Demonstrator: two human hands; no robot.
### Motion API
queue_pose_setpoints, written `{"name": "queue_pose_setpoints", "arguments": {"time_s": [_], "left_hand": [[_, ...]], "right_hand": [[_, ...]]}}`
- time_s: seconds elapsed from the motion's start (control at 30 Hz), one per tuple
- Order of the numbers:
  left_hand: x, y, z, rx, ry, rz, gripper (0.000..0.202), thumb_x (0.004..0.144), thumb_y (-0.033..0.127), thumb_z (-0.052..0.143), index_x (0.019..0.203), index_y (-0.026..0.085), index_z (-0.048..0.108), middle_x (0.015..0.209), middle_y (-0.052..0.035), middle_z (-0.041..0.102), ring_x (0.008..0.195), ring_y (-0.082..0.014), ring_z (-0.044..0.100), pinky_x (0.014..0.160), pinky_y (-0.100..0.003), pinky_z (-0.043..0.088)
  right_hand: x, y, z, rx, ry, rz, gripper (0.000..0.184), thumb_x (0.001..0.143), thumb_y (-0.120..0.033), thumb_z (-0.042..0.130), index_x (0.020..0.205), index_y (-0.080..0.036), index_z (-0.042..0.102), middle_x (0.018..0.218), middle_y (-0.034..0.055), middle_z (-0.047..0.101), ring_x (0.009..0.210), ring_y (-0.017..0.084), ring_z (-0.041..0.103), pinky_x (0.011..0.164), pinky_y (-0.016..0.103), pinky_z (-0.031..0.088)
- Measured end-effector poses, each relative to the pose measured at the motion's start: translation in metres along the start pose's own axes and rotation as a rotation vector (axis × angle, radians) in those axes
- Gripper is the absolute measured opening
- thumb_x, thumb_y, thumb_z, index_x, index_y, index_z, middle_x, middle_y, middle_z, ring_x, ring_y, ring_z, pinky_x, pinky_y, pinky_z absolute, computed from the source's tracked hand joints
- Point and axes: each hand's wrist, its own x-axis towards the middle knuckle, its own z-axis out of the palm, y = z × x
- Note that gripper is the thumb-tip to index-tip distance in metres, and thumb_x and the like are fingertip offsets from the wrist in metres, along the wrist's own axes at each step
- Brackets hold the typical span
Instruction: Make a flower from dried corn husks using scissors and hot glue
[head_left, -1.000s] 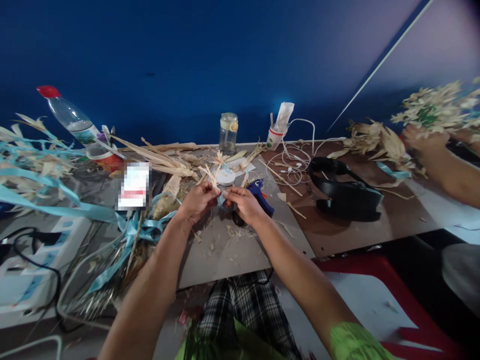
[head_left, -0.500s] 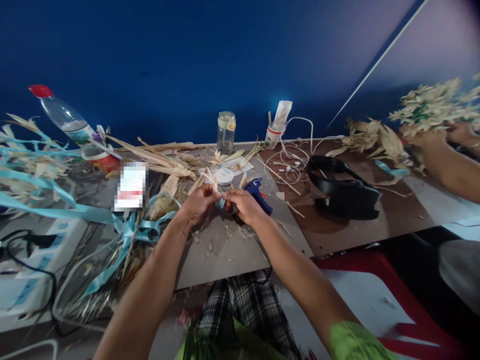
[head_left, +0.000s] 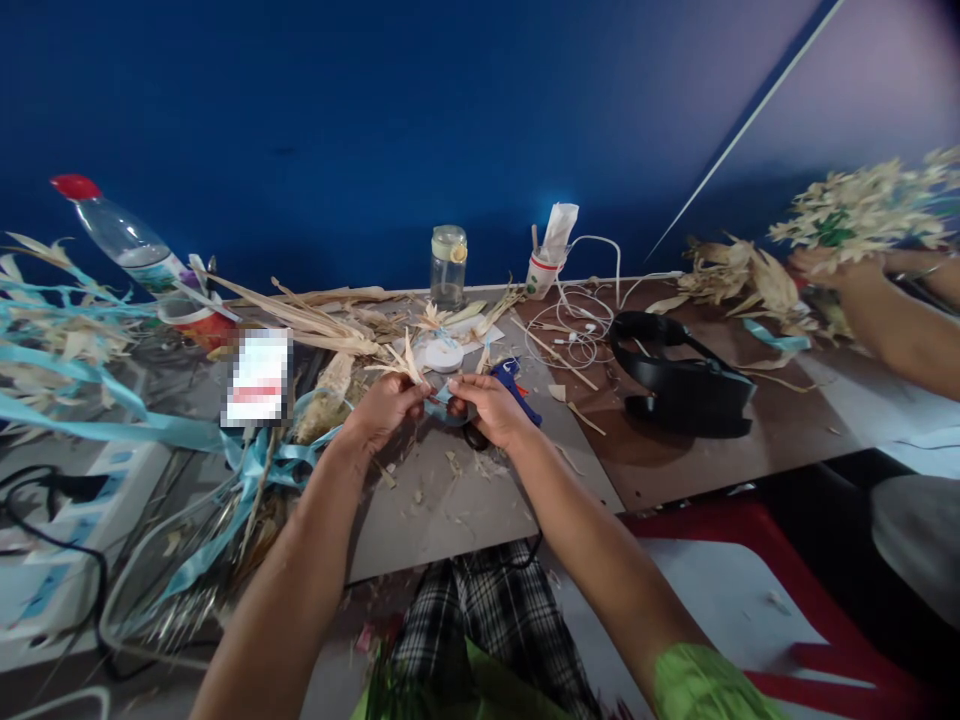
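Over the middle of the work board, my left hand (head_left: 386,408) pinches a small flower of pale dried corn husk (head_left: 409,362), its petals pointing up and left. Close beside it, my right hand (head_left: 489,405) has thumb and fingers closed on a light blue ribbon (head_left: 448,408), which runs between the hands at the flower's lower end. Fingertips partly hide where ribbon and flower meet. Just behind the hands lies a white round disc (head_left: 444,355). A blue glue gun (head_left: 516,390) rests right of my right hand.
Blue ribbons (head_left: 150,422) and a power strip (head_left: 90,530) fill the left side. A clear jar (head_left: 448,268) and a paper cup (head_left: 541,275) stand along the wall. Black headgear (head_left: 682,385) lies to the right. A co-worker's hands (head_left: 840,270) hold a husk-flower bunch (head_left: 862,205).
My hands have drawn slightly apart. The husk flower has tilted left with my left hand, and more ribbon shows between them. The whole view has shifted a little.
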Motion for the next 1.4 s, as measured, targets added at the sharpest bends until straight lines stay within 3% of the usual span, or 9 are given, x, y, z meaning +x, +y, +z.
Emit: {"name": "queue_pose_setpoints", "arguments": {"time_s": [0.13, 0.3, 0.53, 0.7, 0.87, 1.0, 1.1, 1.23, 1.4], "left_hand": [[-0.003, 0.003, -0.003, 0.032, -0.119, -0.025, 0.026, 0.067, 0.039, 0.073, 0.066, 0.016, 0.060, 0.049, 0.0005, 0.052, 0.045, -0.0089, 0.039, 0.046, -0.023, 0.026], [-0.005, 0.004, 0.001, -0.084, -0.088, -0.101, 0.029, 0.060, 0.037, 0.077, 0.071, 0.015, 0.062, 0.055, 0.0014, 0.054, 0.050, -0.0086, 0.043, 0.050, -0.022, 0.031], [-0.006, 0.014, 0.008, -0.221, -0.049, -0.098, 0.033, 0.049, 0.030, 0.082, 0.070, 0.014, 0.062, 0.061, 0.0023, 0.055, 0.049, -0.0066, 0.040, 0.051, -0.023, 0.034], [-0.003, 0.012, 0.002, -0.135, -0.054, -0.101, 0.030, 0.055, 0.033, 0.079, 0.070, 0.013, 0.063, 0.054, 0.0028, 0.050, 0.048, -0.0076, 0.039, 0.049, -0.022, 0.032], [0.002, 0.004, -0.002, -0.007, 0.017, -0.024, 0.034, 0.060, 0.042, 0.076, 0.068, 0.013, 0.060, 0.053, 0.0027, 0.050, 0.048, -0.0083, 0.041, 0.048, -0.022, 0.030], [0.005, 0.001, -0.007, 0.116, 0.011, 0.018, 0.033, 0.066, 0.044, 0.071, 0.070, 0.014, 0.061, 0.047, 0.0031, 0.047, 0.044, -0.0084, 0.038, 0.045, -0.022, 0.026], [0.005, 0.002, -0.008, 0.194, 0.036, 0.038, 0.031, 0.068, 0.043, 0.069, 0.063, 0.015, 0.058, 0.045, 0.0023, 0.047, 0.041, -0.0085, 0.037, 0.043, -0.023, 0.024], [0.001, 0.009, -0.006, 0.272, 0.107, 0.053, 0.029, 0.069, 0.039, 0.069, 0.057, 0.016, 0.055, 0.041, 0.0018, 0.047, 0.039, -0.0089, 0.036, 0.042, -0.023, 0.023], [0.000, 0.013, -0.005, 0.269, 0.150, 0.036, 0.024, 0.068, 0.035, 0.070, 0.057, 0.016, 0.058, 0.040, 0.0022, 0.047, 0.037, -0.0092, 0.037, 0.041, -0.023, 0.022]], "right_hand": [[0.000, -0.001, 0.000, 0.072, -0.010, 0.011, 0.032, 0.056, -0.040, 0.078, 0.060, -0.016, 0.058, 0.044, -0.0068, 0.046, 0.046, 0.007, 0.042, 0.053, 0.024, 0.032], [0.000, -0.001, 0.000, 0.053, -0.014, -0.026, 0.030, 0.058, -0.039, 0.077, 0.064, -0.015, 0.060, 0.048, -0.0060, 0.049, 0.048, 0.007, 0.042, 0.054, 0.023, 0.032], [-0.004, -0.004, 0.002, 0.002, -0.053, -0.063, 0.026, 0.062, -0.039, 0.074, 0.064, -0.017, 0.060, 0.051, -0.0054, 0.050, 0.052, 0.008, 0.045, 0.057, 0.024, 0.033], [-0.002, -0.003, 0.001, -0.113, -0.041, -0.135, 0.022, 0.066, -0.038, 0.070, 0.068, -0.017, 0.063, 0.056, -0.0038, 0.054, 0.056, 0.009, 0.046, 0.062, 0.024, 0.035], [-0.003, -0.004, 0.001, -0.261, -0.016, -0.195, 0.025, 0.069, -0.039, 0.067, 0.082, -0.017, 0.067, 0.070, -0.0007, 0.061, 0.068, 0.012, 0.053, 0.069, 0.025, 0.040], [-0.007, -0.007, 0.004, -0.395, 0.083, -0.350, 0.029, 0.072, -0.037, 0.066, 0.095, -0.019, 0.066, 0.097, 0.0036, 0.063, 0.091, 0.016, 0.056, 0.082, 0.027, 0.043], [-0.011, -0.011, 0.005, -0.472, 0.179, -0.448, 0.029, 0.072, -0.035, 0.064, 0.096, -0.017, 0.066, 0.108, 0.0076, 0.059, 0.097, 0.017, 0.056, 0.087, 0.030, 0.043], [-0.016, -0.028, -0.002, -0.492, 0.287, -0.436, 0.028, 0.075, -0.034, 0.061, 0.096, -0.017, 0.065, 0.100, 0.0082, 0.063, 0.087, 0.017, 0.058, 0.082, 0.031, 0.046], [-0.015, -0.052, -0.026, -0.437, 0.397, -0.449, 0.027, 0.074, -0.037, 0.061, 0.093, -0.018, 0.064, 0.089, 0.0054, 0.067, 0.076, 0.016, 0.059, 0.073, 0.030, 0.046]]}}
